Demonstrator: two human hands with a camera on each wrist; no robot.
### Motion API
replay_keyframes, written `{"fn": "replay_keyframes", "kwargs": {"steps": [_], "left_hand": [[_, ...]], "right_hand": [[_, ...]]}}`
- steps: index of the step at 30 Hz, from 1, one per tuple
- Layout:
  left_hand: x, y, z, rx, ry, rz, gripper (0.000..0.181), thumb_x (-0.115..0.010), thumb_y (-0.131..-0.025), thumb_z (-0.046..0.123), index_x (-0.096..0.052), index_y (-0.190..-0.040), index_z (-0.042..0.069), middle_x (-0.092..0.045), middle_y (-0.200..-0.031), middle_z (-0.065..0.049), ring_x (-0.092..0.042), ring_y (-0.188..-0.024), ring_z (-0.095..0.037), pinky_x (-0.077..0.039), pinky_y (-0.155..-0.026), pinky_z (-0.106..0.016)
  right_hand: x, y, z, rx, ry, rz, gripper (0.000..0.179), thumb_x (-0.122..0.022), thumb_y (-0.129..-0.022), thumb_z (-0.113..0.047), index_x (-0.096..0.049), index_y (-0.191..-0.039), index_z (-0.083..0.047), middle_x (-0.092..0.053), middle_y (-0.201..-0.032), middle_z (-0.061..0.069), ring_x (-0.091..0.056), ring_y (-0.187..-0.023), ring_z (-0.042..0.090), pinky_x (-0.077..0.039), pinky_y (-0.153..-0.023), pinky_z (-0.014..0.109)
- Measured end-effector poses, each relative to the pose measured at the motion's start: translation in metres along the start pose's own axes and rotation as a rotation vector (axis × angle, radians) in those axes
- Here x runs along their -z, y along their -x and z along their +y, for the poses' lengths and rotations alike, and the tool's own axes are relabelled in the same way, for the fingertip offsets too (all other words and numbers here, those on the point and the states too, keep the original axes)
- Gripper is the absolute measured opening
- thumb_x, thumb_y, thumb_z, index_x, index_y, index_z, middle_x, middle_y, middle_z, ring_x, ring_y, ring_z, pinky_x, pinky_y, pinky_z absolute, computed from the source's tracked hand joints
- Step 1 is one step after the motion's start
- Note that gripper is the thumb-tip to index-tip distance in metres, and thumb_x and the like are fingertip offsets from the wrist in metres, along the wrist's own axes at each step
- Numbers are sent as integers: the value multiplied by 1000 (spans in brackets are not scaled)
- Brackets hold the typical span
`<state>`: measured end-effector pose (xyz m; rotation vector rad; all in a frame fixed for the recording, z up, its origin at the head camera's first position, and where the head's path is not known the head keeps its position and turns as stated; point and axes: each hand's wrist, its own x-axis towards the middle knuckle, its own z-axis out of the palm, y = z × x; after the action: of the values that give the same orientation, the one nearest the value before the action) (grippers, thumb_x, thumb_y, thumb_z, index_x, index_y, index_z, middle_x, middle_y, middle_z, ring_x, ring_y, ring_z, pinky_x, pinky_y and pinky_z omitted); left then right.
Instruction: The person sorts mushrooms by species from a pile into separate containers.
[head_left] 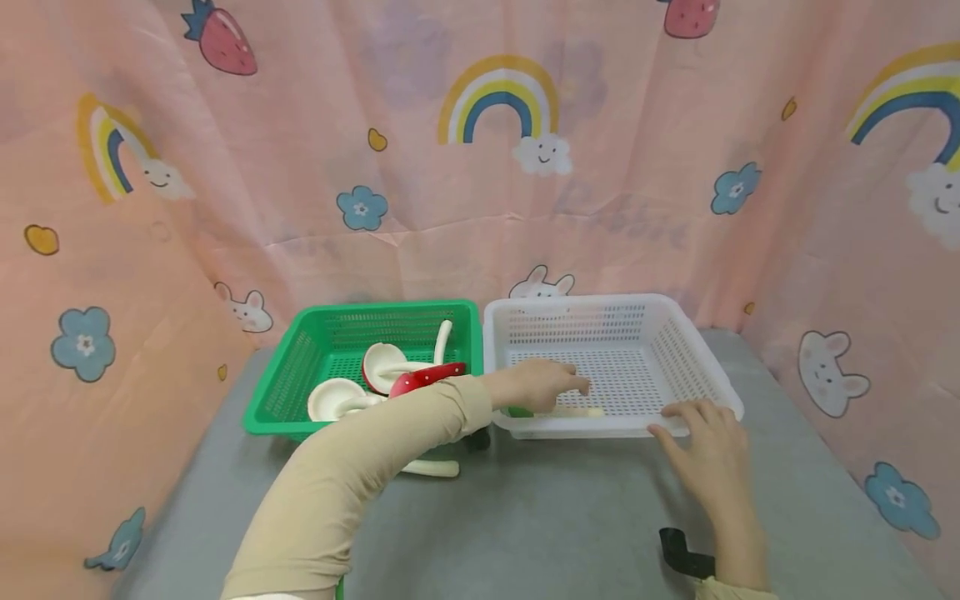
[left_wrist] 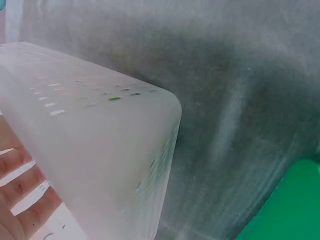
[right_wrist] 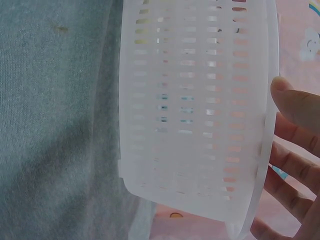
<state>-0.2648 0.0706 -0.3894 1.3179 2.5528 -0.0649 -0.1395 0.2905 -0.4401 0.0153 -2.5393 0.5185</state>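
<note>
My left hand (head_left: 536, 385) reaches over the white basket (head_left: 615, 427), its fingers extended and holding nothing that I can see. Below it, inside the basket near the front wall, lie a green piece (head_left: 520, 412) and a cream stick-like handle (head_left: 581, 412), partly hidden by the hand. In the left wrist view, fingers (left_wrist: 35, 210) show beyond the basket's rim. At the front right corner my right hand (head_left: 705, 450) holds the basket's rim, the thumb outside and the fingers over the inner side. The right wrist view shows the same thumb (right_wrist: 295, 102) against the rim.
A green basket (head_left: 262, 421) stands to the left, holding cream ladles (head_left: 337, 400) and a red polka-dotted piece (head_left: 427, 379). Another cream handle (head_left: 432, 468) lies on the grey table (head_left: 540, 517) before it, partly under the left sleeve. A patterned pink curtain (head_left: 465, 233) surrounds the table.
</note>
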Motion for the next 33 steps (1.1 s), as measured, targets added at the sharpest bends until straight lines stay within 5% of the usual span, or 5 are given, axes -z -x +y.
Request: {"fn": "replay_keyframes", "kwargs": {"steps": [5,14,22,33], "left_hand": [[1,12,-1,-13,-17,53,47,-53,-91,-2,-58,-130,24,-59,-125,3,-60,-95,-11,-35,-58,-20],[0,38,-3,6,-33,295,29,-58,-93,16,-64,-121,22,-64,-105,4,-60,-87,-10,-47,-65,-19],[-9,68,4,-9,-340,514,21,-58,-94,26,-67,-114,24,-65,-101,6,-60,-86,-10,-47,-62,-18],[-32,108,12,9,-475,749,25,-65,-89,30,-65,-112,22,-67,-100,5,-61,-81,-11,-46,-61,-20]], "right_hand": [[1,-1,2,20,-14,19,29,-80,-76,-19,-66,-96,-5,-62,-101,20,-51,-97,42,-38,-77,58],[0,-1,2,-8,-20,-17,29,-78,-78,-20,-66,-99,-5,-60,-106,22,-49,-100,43,-36,-78,59],[1,0,3,-16,-30,-18,29,-78,-78,-20,-66,-99,-5,-60,-106,22,-49,-99,42,-35,-76,58],[0,0,1,-21,-32,-40,28,-77,-80,-21,-66,-101,-5,-59,-107,22,-48,-101,43,-34,-79,60]]}}
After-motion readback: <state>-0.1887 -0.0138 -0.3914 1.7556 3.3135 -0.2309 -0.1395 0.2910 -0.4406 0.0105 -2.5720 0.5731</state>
